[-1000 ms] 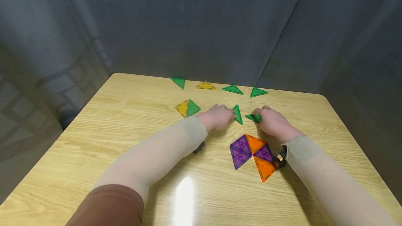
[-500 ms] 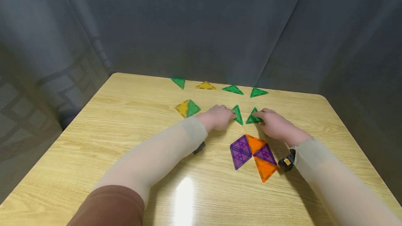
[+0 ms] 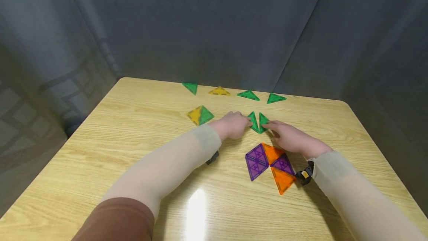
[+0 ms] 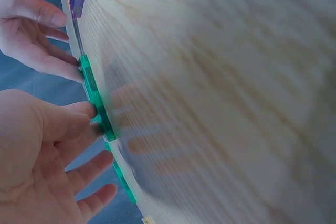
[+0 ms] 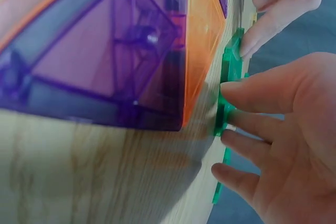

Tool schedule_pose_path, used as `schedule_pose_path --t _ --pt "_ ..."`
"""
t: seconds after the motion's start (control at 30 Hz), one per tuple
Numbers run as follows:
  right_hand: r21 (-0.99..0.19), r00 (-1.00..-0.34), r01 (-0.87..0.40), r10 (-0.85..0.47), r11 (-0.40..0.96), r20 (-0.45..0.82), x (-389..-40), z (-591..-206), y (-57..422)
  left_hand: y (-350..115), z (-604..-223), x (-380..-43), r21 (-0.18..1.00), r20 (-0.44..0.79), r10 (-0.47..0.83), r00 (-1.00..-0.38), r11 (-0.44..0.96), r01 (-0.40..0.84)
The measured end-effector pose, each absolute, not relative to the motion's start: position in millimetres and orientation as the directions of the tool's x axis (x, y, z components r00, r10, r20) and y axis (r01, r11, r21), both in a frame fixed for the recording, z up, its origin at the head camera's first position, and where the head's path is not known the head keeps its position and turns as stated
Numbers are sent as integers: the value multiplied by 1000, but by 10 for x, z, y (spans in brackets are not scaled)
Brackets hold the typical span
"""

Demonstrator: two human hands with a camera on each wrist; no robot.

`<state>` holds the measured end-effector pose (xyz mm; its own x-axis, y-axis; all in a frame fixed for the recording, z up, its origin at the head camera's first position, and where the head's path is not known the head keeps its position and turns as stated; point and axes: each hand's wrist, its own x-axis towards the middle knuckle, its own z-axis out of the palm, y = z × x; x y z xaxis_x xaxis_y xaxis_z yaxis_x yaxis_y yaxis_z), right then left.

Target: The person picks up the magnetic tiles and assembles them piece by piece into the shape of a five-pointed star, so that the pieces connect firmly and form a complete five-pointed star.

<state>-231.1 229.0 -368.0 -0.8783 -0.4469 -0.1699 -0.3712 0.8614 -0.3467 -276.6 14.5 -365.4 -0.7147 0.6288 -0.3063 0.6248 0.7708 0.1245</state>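
Two green triangular magnetic tiles lie flat, side by side with a thin gap, near the middle of the table. My left hand [image 3: 233,125] rests its fingertips on the left green tile [image 3: 255,124]. In the left wrist view, the thumb and index finger touch that tile while the other fingers stay spread. My right hand [image 3: 288,137] touches the right green tile [image 3: 262,123] with extended fingers. The right wrist view shows its thumb [image 5: 247,95] against the tile's surface. Neither hand lifts a tile.
Closer to me lies a joined fan of purple tiles [image 3: 256,161] and orange tiles [image 3: 282,181]. A yellow-green pair [image 3: 200,115] sits left of my hands. Along the far table edge lie three green triangles, one of them here [image 3: 248,95], and a yellow triangle [image 3: 219,91].
The right green tile, tilted in my right hand at first, was laid flat, then turned and slid left beside the other green tile. My left hand has stayed in place.
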Motion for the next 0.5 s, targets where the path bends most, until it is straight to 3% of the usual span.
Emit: schedule_pose_path --t 0.5 --pt "-349 -875 -378 -454 858 -170 -2380 -3700 2245 152 -3675 -2773 123 -295 627 -721 773 622"
